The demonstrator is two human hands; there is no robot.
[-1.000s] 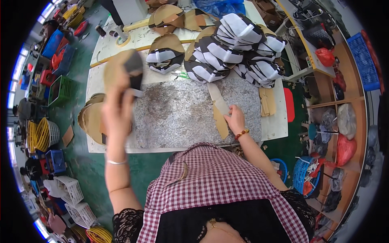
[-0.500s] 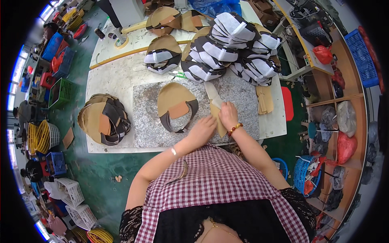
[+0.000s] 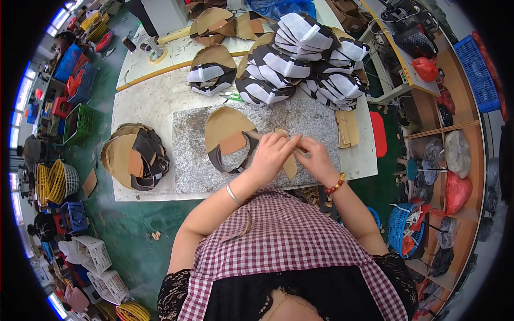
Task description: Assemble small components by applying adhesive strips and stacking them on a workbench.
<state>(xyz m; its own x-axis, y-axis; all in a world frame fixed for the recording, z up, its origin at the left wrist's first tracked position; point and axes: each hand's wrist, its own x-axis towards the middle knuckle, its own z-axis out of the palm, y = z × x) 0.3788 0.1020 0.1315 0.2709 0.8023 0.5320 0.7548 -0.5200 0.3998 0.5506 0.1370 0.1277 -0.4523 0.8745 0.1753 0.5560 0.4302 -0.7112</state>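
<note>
My left hand [image 3: 271,155] and my right hand [image 3: 319,162] meet over the right half of a speckled grey slab [image 3: 188,166]. Both are closed, fingertips pinched together, and whatever is between them is hidden. Below and behind the fingers lies a narrow tan piece [image 3: 290,168] on the slab, partly covered by the hands. To the left of my left hand, a shoe upper [image 3: 228,124] with a tan toe, a brown-orange patch and dark side bands rests flat on the slab.
A stack of similar shoe uppers [image 3: 118,152] sits left of the slab. White-and-black uppers [image 3: 286,67] are piled behind it, with a green-handled tool [image 3: 231,97] nearby. Tan pieces [image 3: 348,128] lie at the slab's right edge. A red stool [image 3: 378,134] stands beyond the table's right side.
The pale strip seen at the tan piece's far end is no longer visible. My left hand has risen off the tan piece and moved toward the right hand, which has turned, fingertips now meeting.
</note>
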